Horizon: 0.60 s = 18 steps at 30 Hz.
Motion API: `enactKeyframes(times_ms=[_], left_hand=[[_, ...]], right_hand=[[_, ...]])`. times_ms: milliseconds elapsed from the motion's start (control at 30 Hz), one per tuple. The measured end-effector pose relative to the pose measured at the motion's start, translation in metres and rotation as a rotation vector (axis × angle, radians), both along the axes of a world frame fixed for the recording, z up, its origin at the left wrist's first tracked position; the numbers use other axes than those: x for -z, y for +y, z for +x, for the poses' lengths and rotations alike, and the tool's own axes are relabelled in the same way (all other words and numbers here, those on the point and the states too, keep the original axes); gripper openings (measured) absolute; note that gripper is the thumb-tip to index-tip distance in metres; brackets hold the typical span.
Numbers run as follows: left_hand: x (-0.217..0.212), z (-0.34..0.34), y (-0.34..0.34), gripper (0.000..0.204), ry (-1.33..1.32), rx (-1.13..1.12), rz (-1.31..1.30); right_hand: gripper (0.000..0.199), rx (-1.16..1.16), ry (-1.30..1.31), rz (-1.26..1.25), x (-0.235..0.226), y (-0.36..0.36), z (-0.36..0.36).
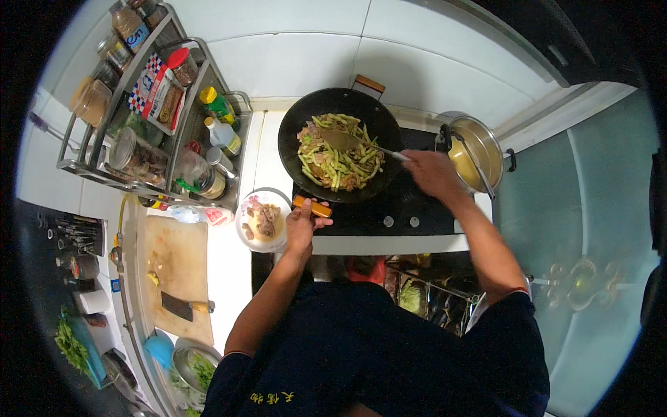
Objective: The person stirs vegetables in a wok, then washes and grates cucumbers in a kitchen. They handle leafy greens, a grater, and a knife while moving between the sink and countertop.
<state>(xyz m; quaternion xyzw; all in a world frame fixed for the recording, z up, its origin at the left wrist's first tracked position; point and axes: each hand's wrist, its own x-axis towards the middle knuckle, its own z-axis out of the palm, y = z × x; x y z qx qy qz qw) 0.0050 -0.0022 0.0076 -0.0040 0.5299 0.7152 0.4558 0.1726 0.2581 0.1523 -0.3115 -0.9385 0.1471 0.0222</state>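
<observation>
Two hands busy, left hand (301, 226) gripping wok handle (312, 206), right hand (431, 172) holding spatula (342, 140) in wok (339, 144)

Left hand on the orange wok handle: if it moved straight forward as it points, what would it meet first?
Probably the black wok itself: the left hand points along the orange handle toward its rim. Depth is unclear.
</observation>
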Motion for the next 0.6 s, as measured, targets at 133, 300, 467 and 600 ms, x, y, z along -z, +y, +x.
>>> enactKeyframes(times_ms=[133,300,467,600], left_hand=[[0.001,0.002,0.0,0.036,-0.001,-0.001,-0.001],[-0.004,0.005,0.007,0.039,0.001,0.034,-0.009],[-0.001,0.003,-0.003,0.04,0.014,0.017,-0.02],[0.001,0.004,0.001,0.04,0.013,0.02,-0.006]], right_hand=[[0.023,-0.136,-0.193,0.364,-0.06,0.006,0.017],[0.024,-0.159,-0.251,0.492,-0.026,0.015,0.01],[0.022,-0.174,-0.238,0.385,-0.059,-0.005,0.008],[0.017,-0.251,-0.243,0.216,-0.06,-0.016,0.015]])
